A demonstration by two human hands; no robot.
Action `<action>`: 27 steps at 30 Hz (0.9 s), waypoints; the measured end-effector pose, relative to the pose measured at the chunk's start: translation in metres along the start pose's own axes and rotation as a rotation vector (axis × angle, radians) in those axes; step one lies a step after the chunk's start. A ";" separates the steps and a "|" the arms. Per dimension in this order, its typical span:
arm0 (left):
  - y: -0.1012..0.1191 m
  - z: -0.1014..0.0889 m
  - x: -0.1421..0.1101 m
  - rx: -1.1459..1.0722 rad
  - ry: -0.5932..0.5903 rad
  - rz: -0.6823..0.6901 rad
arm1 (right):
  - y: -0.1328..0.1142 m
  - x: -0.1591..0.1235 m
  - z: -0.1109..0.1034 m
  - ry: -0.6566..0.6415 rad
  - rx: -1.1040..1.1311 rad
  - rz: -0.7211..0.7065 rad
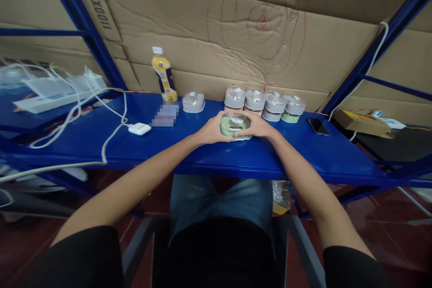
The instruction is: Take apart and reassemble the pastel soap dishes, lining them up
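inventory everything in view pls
table: 1, blue, centre
cardboard: several, brown, behind
bottle: 1, yellow, table's back
pixelated patch: 1, greyish, before bottle
lone container: 1, grey, beside bottle
lidded containers: 4, pinkish, grey, green, back row
green container: 1, green, front centre
white block: 1, white, table left
cables: several, white, left
phone: 1, dark, table right
open box: 1, brown, far right
chair: 1, grey, bottom
floor: 1, red, bottom
legs: 2, blue jeans, bottom
left hand: 1, bare, cupping green container
right hand: 1, bare, cupping green container
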State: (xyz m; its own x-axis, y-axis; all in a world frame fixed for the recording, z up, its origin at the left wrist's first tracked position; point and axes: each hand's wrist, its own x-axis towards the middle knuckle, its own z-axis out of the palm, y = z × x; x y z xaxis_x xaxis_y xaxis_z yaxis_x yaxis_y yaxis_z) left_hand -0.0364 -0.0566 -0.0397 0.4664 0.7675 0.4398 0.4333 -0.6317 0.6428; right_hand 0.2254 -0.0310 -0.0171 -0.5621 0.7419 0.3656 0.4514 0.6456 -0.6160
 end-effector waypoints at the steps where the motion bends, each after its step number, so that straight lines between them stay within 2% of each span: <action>1: 0.000 0.000 0.000 0.003 -0.005 0.005 | 0.000 0.000 0.000 -0.007 0.002 0.005; 8: -0.007 -0.001 -0.001 0.068 -0.037 0.022 | -0.002 0.000 0.002 -0.063 -0.067 0.000; 11: 0.005 -0.006 -0.011 0.215 -0.056 0.004 | -0.002 -0.001 0.005 -0.062 -0.123 -0.041; 13: 0.023 -0.006 -0.025 0.418 -0.052 -0.099 | -0.004 -0.002 0.009 -0.012 -0.155 -0.047; 16: 0.055 -0.004 -0.049 0.791 0.031 -0.325 | -0.009 -0.003 0.019 0.084 -0.218 -0.015; 19: 0.073 -0.004 -0.058 0.961 0.033 -0.473 | -0.014 -0.005 0.027 0.124 -0.255 0.003; 22: 0.066 -0.010 -0.042 0.991 0.030 -0.569 | -0.013 -0.008 0.027 0.122 -0.250 0.052; 27: 0.027 -0.022 0.013 0.921 -0.024 -0.606 | -0.003 -0.012 0.019 0.109 -0.238 0.088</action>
State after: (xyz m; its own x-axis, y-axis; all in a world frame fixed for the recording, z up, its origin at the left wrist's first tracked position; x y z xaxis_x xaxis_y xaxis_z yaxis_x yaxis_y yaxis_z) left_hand -0.0357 -0.0607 -0.0027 -0.0068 0.9815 0.1911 0.9996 0.0011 0.0299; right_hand 0.2179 -0.0457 -0.0325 -0.4411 0.8038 0.3991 0.6529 0.5926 -0.4718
